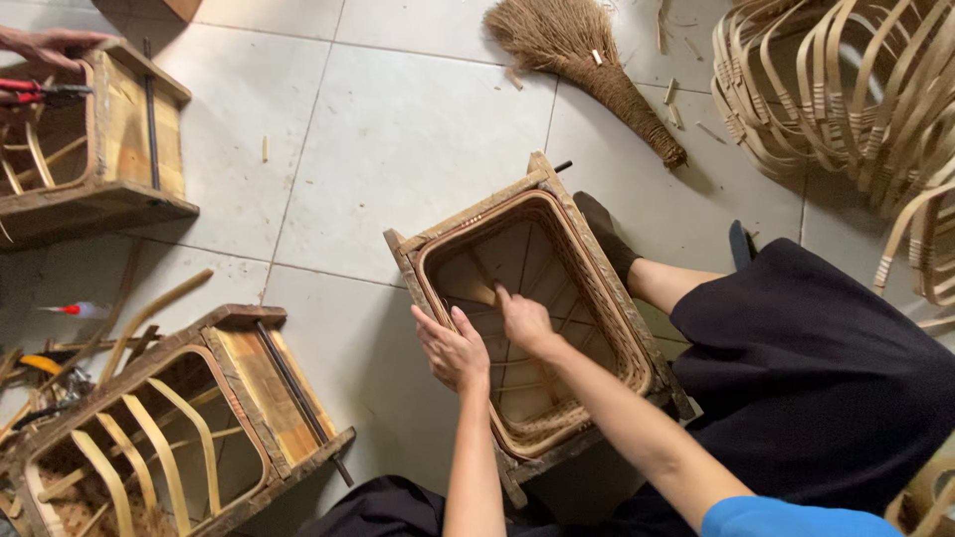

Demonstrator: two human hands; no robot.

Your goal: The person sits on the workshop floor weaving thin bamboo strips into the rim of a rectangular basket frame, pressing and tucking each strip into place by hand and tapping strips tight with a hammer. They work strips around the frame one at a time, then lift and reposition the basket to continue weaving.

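A wooden box mould (468,221) lies tilted on the tiled floor with a woven bamboo basket (607,308) fitted inside it. My left hand (453,348) rests on the mould's near rim, fingers spread over the edge. My right hand (524,320) reaches down inside the basket, fingertips pressing on a bamboo strip on the inner wall. My foot in a dark sock (609,234) braces against the far side of the mould.
A second mould with bent bamboo ribs (179,428) sits at the lower left. Another person's hand (50,45) works at a third mould (129,129) at upper left. A straw broom (587,60) and stacked bamboo frames (846,89) lie at the top.
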